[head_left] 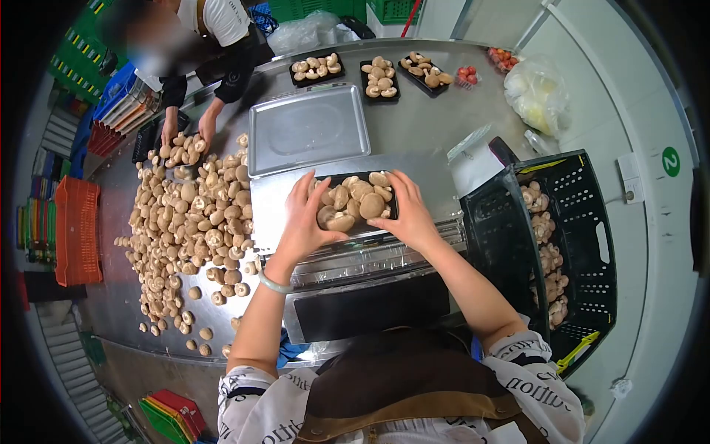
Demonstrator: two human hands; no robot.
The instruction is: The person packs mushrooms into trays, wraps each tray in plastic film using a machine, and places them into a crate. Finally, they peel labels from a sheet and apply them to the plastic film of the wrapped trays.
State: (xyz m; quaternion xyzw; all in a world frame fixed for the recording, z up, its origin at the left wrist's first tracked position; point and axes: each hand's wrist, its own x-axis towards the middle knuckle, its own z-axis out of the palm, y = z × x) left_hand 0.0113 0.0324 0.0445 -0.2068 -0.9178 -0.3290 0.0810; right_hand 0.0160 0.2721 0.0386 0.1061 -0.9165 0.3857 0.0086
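Observation:
Between my two hands sits a black tray (393, 201) filled with brown shiitake mushrooms (359, 198). My left hand (305, 220) grips its left end, with the thumb along the near edge. At the opposite end my right hand (408, 213) curls its fingers over the far corner, its thumb by the near mushrooms. The tray is over the metal surface of a wrapping machine (370, 255), in front of an empty silver metal tray (309, 133). A large heap of loose shiitake mushrooms (188, 222) spreads to my left.
Across the table, a co-worker's hands (208, 127) handle mushrooms. Packed trays (379, 78) stand at the back beside tomatoes (467, 76) and a plastic bag (536, 92). To my right is a black crate (584, 244) with packed mushrooms; an orange basket (77, 231) is far left.

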